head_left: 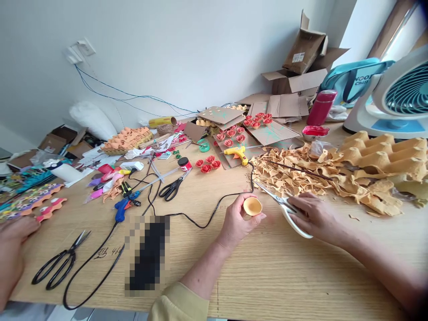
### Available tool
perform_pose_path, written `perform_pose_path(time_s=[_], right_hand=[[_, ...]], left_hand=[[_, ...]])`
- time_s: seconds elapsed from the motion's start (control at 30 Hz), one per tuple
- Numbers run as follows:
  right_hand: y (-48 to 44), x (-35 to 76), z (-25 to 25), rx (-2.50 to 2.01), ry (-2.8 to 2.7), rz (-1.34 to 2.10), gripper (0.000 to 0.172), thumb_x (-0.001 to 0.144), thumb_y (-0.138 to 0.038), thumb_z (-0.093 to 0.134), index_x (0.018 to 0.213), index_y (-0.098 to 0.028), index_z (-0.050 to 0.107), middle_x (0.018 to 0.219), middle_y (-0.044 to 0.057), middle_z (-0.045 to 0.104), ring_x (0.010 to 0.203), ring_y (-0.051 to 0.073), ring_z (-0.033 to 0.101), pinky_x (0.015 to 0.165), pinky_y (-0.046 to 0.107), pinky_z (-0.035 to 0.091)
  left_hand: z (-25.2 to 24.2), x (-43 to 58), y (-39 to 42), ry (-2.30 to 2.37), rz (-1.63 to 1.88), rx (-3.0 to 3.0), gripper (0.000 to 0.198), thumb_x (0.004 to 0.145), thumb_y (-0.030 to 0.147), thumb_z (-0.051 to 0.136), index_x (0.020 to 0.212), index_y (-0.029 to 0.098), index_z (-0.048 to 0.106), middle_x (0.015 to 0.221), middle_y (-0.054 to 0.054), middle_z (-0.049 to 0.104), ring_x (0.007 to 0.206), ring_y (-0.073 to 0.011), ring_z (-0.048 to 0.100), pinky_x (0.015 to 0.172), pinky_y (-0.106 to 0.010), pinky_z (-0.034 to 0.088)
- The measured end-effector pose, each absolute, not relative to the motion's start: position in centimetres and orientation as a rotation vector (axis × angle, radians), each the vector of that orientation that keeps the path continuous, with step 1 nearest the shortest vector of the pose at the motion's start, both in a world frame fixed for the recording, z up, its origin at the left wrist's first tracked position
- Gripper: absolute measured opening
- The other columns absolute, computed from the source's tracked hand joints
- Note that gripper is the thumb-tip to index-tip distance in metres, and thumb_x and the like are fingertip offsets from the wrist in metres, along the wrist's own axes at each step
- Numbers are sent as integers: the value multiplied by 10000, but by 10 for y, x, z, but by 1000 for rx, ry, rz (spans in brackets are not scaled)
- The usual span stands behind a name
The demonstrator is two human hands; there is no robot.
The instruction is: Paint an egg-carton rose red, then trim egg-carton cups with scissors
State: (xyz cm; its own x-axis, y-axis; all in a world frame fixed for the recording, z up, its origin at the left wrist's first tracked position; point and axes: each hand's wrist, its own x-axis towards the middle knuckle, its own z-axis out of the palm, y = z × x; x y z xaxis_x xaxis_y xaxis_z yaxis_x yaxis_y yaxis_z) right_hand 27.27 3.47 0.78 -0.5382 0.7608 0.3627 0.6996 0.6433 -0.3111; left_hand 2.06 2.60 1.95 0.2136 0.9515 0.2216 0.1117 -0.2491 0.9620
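Observation:
Between its thumb and fingers, my left hand [239, 220] holds a small round egg carton cup [253, 206], its hollow side facing up. White-handled scissors [284, 207] are in my right hand [312, 216], their blades pointing left and lying close to the pile of carton scraps [284, 167]. The blades are apart from the cup. Behind my hands, a yellow glue gun [236, 154] rests near cardboard with several red paper roses [230, 133] on it.
Black scissors [63, 263], a blue glue gun [125, 207] and its looping cord lie to the left. Another person's hand [16, 229] is at the left edge. Egg trays [388, 151] and a fan [397, 93] stand at right; a blurred dark patch [149, 254] is near front.

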Motion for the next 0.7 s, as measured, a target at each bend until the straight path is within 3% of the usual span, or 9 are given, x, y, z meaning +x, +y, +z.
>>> perform_pose_path(time_s=[0.4,0.7], right_hand=[[28,264,19,-1109,-2516,263,211,974,-368,518,824,-219,516,747,12,609,689,178,561,749,357,389],[25,261,22,-1099,-2534,296,168,941,-328,565,821,-222,512,760,13,608,702,190,559,770,366,379]], left_hand=[[15,21,28,1028,1141,1607,421,729,320,816,1066,151,630,1002,-91,731,931,-215,691,878,-322,561],[21,22,24,1103,1092,1690,382,714,274,820,1030,148,646,932,-64,733,831,-184,685,756,-255,550]])
